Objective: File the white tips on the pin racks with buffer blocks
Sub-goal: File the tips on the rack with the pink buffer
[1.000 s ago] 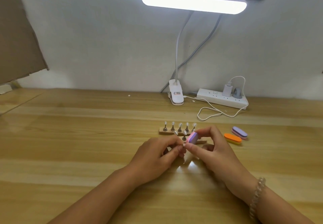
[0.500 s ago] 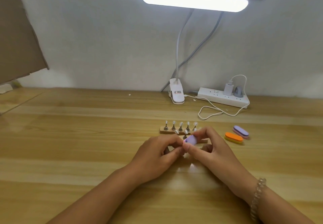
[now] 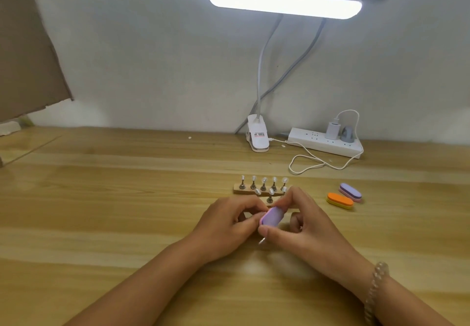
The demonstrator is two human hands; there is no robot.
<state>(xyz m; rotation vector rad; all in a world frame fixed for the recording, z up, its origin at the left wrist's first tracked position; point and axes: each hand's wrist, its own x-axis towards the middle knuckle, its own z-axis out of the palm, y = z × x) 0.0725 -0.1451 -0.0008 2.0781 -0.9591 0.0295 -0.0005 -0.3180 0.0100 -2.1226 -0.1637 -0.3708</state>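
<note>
My right hand pinches a small purple and pink buffer block between thumb and fingers, its purple face turned up. My left hand pinches a small pin right against the block's left end; the pin's white tip is hidden, and a thin metal sliver shows below my right thumb. The far wooden pin rack carries several upright pins with white tips. The near rack is mostly hidden behind my hands, with a few of its tipped pins showing above them.
An orange buffer block and a purple one lie to the right of the racks. At the back are a clip lamp base, a power strip and a looped white cable. Cardboard leans at the left.
The block in my right hand has slid a little toward me and tilted, so its purple face now shows. My left hand stays pinched in the same spot.
</note>
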